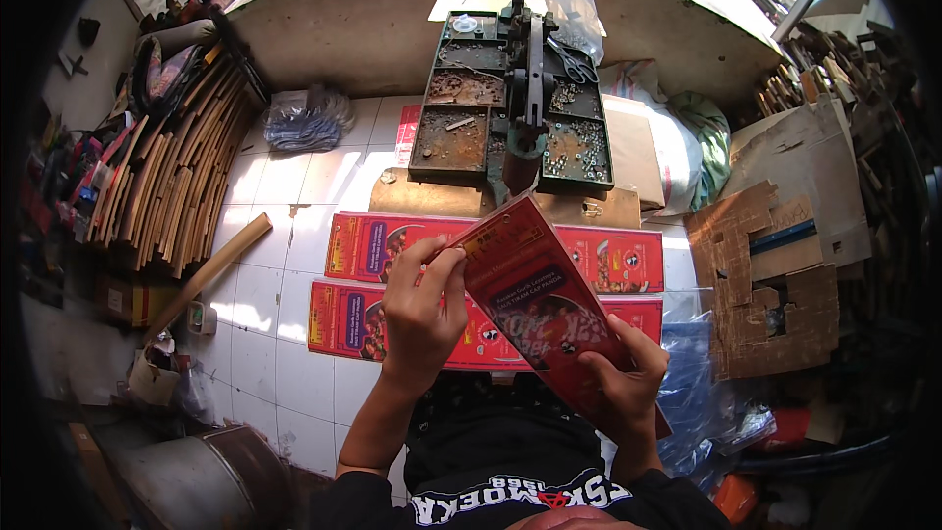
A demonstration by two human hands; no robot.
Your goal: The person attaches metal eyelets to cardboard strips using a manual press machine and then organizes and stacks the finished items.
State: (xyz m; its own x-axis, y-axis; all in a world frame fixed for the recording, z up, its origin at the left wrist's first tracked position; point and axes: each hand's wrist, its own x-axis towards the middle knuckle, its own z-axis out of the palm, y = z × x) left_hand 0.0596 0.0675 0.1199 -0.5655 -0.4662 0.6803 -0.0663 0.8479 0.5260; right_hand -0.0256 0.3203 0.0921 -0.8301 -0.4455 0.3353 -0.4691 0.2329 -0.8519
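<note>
A long, glossy red printed sign (pixel 535 309) with a food picture slants across in front of me, its top end close to the hand press (pixel 528 88). My left hand (pixel 424 306) is closed, pinching the sign's upper left edge between thumb and fingers. Lower down on the opposite edge, my right hand (pixel 633 378) grips it with the thumb on the front face. Beneath it lie two rows of similar red signs (pixel 343 319), partly covered by my hands and the held one.
Around the press stands a green compartment tray (pixel 424 159) with small metal rings, and scissors (pixel 574 61) at its right. Wooden slats (pixel 167 167) lean at left beside a cardboard tube (pixel 211 275). Cut cardboard (pixel 726 285) and clear plastic sheets (pixel 687 383) lie at right.
</note>
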